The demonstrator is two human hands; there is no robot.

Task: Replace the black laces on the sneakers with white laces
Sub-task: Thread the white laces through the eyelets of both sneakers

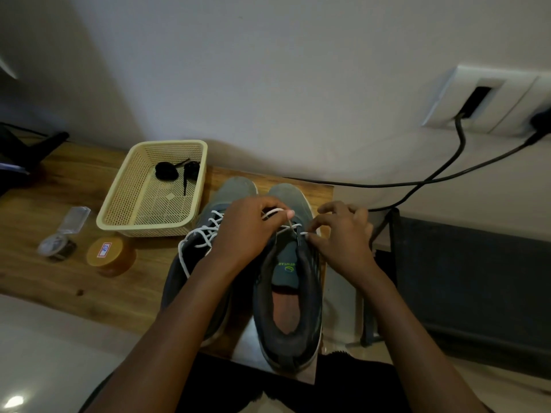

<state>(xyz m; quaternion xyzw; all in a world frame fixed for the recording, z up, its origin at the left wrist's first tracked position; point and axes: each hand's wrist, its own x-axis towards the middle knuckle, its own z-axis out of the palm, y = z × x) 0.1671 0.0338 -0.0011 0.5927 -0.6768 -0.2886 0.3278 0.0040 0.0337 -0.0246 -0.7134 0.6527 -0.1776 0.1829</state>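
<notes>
Two grey sneakers stand side by side on the wooden table, toes away from me. The left sneaker [190,263] carries a white lace [205,231] threaded through its eyelets, one end trailing down its side. Over the right sneaker [287,311], my left hand [247,231] pinches a loop of white lace [275,212] above the tongue. My right hand [343,234] pinches the same lace at the shoe's right eyelets. Two bundled black laces [176,171] lie in the cream basket [125,210].
A small jar with an orange lid [110,254], a roll of tape [56,247] and a clear plastic wrapper [74,219] lie left of the sneakers. Black cables [417,181] run from a wall socket [477,96] on the right. A dark object sits at the far left.
</notes>
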